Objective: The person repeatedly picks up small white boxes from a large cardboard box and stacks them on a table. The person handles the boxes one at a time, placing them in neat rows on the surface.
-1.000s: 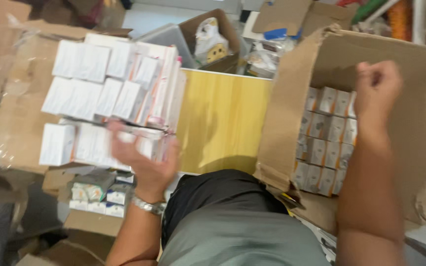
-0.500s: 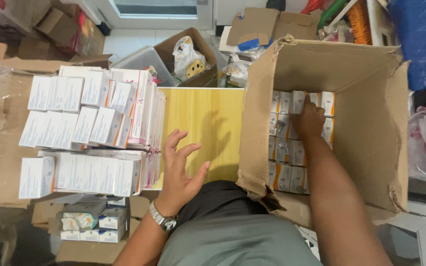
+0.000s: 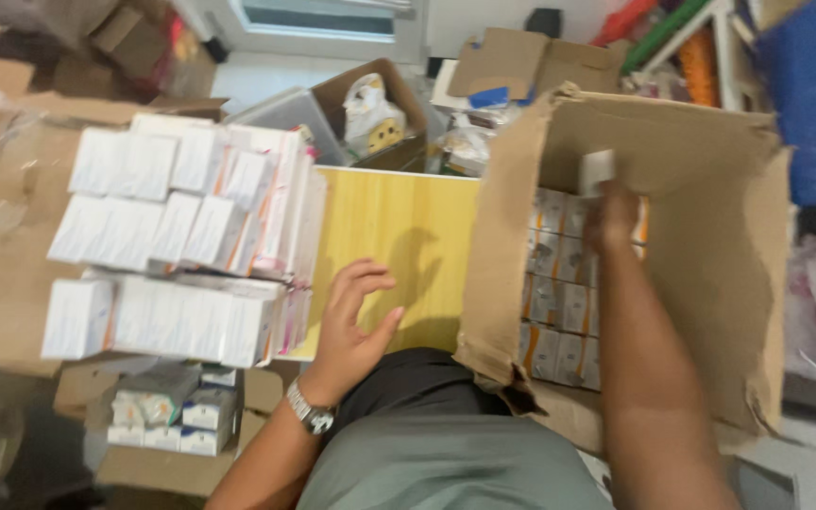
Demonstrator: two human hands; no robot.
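Note:
A big open cardboard carton (image 3: 710, 312) stands at my right, packed with rows of small grey and white boxes (image 3: 559, 302). My right hand (image 3: 613, 215) is deep inside it, fingers closed around one small white box (image 3: 597, 170) that sticks up above the rows. My left hand (image 3: 351, 316) hovers over the near edge of a yellow wooden tabletop (image 3: 399, 236), fingers spread and curled, holding nothing; a metal watch sits on its wrist. Stacks of flat white boxes (image 3: 172, 255) lie just left of that hand.
The white stacks rest on flattened cardboard (image 3: 2, 255). Below them an open carton holds several small boxes (image 3: 167, 411). Beyond the table sit a clear plastic tub (image 3: 285, 118), a brown box with a white plastic bag (image 3: 375, 113), and assorted clutter.
My right hand went from raised above the carton down into it and now grips a small box. My left hand left the white stacks and moved right over the table.

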